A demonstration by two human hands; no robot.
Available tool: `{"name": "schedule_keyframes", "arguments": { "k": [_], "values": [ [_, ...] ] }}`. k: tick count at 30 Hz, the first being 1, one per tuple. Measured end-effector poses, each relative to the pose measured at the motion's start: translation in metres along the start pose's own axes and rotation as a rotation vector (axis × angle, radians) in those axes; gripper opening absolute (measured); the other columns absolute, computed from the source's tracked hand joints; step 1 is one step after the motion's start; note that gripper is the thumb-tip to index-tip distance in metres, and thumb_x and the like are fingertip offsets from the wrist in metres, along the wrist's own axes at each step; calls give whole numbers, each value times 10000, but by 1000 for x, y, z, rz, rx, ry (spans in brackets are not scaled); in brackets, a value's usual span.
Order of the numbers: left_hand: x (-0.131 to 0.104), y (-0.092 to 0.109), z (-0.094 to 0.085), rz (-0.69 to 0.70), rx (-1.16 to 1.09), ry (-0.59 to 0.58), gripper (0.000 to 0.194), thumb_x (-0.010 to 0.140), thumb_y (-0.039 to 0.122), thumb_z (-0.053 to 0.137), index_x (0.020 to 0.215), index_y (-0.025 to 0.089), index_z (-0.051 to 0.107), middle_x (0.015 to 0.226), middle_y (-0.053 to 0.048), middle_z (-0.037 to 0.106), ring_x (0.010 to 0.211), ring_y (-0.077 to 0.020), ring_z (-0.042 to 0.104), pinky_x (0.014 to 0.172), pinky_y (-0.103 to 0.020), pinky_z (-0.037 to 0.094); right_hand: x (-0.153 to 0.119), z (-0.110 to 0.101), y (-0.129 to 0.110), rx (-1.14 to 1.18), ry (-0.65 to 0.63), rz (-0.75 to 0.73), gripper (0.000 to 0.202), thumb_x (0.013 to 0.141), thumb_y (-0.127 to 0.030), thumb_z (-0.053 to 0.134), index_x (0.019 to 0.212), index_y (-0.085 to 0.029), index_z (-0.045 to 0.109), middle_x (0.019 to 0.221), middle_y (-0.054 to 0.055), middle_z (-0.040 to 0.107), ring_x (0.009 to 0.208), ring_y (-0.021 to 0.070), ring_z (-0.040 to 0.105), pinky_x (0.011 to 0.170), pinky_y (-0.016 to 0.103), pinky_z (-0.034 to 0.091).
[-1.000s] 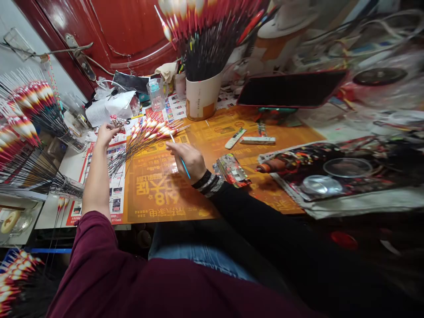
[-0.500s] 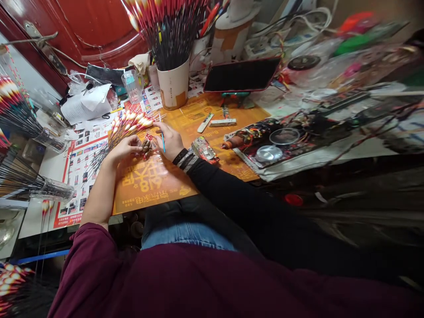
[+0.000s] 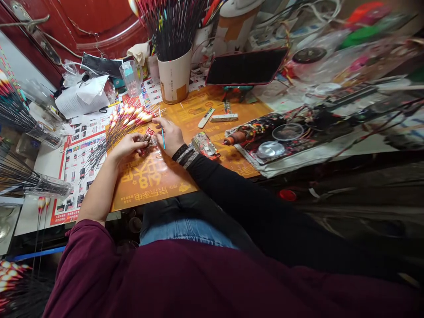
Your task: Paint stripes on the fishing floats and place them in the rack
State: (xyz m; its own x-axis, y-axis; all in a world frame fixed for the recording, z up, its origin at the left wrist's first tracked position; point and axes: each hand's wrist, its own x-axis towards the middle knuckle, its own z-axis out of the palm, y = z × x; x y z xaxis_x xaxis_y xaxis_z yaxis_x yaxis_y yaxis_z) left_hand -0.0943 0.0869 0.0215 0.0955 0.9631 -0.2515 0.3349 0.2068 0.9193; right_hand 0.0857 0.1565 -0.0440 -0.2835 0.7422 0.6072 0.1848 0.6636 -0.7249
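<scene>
A small clear plastic packet [image 3: 150,132] with a red printed mark and brownish bits in it is pinched by my left hand [image 3: 127,145], just over the orange sheet. My right hand [image 3: 172,136] is closed round a thin blue-handled stick tool [image 3: 163,133], held nearly upright between the fingers. The fingers of that hand lie right beside the packet; whether they also grip its edge I cannot tell. Behind both hands lies a fanned bunch of thin dark sticks with red, yellow and white tips [image 3: 127,117], which look like fishing floats.
A white cup [image 3: 175,84] full of more floats stands at the back, with a phone [image 3: 247,66] on a stand to its right. A paint-smeared block [image 3: 205,145] sits near my right wrist. Clear jars with floats [image 3: 54,185] line the left side. Two small strips [image 3: 224,118] lie ahead.
The packet and its brownish bits have shifted a little in my left fingers. My right hand keeps the blue tool in about the same place. The whole view has moved slightly.
</scene>
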Motion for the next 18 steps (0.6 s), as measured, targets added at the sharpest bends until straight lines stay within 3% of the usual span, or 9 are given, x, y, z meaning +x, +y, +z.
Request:
{"name": "schedule_keyframes", "arguments": {
  "k": [4, 11, 18],
  "values": [
    [4, -4, 2, -16, 27, 108, 149, 754, 206, 715, 809, 161, 584, 653, -26, 592, 531, -102, 535, 536, -277, 411, -1, -1, 1, -88, 29, -41, 360, 855, -228, 552, 1212, -243, 604, 1133, 67, 700, 1005, 248, 637, 941, 426, 558],
    [11, -2, 9, 44, 102, 253, 216, 643, 90, 658, 826, 157, 566, 740, -16, 580, 618, -100, 523, 586, -265, 409, -2, 3, -2, 2, 0, -34, 322, 877, -233, 503, 1188, -222, 587, 1136, 66, 695, 785, 167, 651, 811, 337, 572],
    [7, 5, 16, 18, 153, 299, 240, 637, 69, 648, 809, 170, 515, 754, -4, 548, 639, -110, 519, 593, -284, 395, -3, 1, -4, -29, 4, -60, 314, 866, -230, 515, 1169, -205, 591, 1082, 71, 699, 777, 164, 657, 786, 320, 561]
  ]
}}
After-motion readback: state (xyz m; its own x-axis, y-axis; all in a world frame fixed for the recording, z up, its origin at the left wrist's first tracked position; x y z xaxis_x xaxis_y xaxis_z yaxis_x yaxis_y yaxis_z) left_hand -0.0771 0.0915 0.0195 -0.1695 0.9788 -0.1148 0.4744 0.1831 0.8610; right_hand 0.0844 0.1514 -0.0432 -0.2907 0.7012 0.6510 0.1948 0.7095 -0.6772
